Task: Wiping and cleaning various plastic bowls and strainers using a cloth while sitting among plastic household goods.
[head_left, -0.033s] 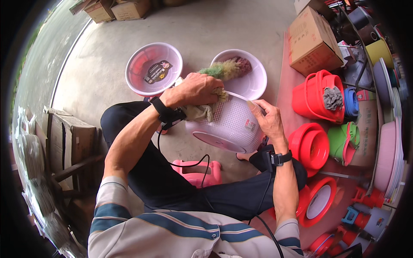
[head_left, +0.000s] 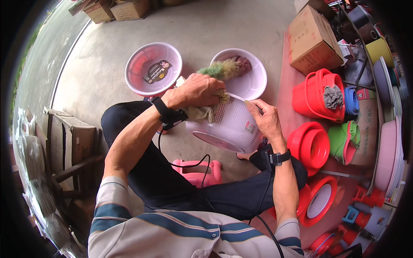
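Tilted on its side above my lap is a pale lilac plastic basket (head_left: 234,120) full of small holes, its base toward me. My left hand (head_left: 195,91) is closed on a crumpled, yellowish-beige cloth (head_left: 201,114) and presses it to the basket's left side near the rim. At the right, my right hand (head_left: 267,119) grips the basket's rim, thumb on top. Just beyond stands a lilac basin (head_left: 258,81) with a fluffy multicoloured duster (head_left: 228,69) lying across it. A second basin (head_left: 174,77), pinkish-lilac with a dark label inside, sits farther left.
Under my knees is a pink plastic stool (head_left: 195,174). Red buckets (head_left: 307,101), stacked red basins (head_left: 316,148) and a green bucket (head_left: 340,139) line the right side. A cardboard box (head_left: 312,41) stands behind them; another worn box (head_left: 71,142) is at my left. A black cable hangs between my arms.
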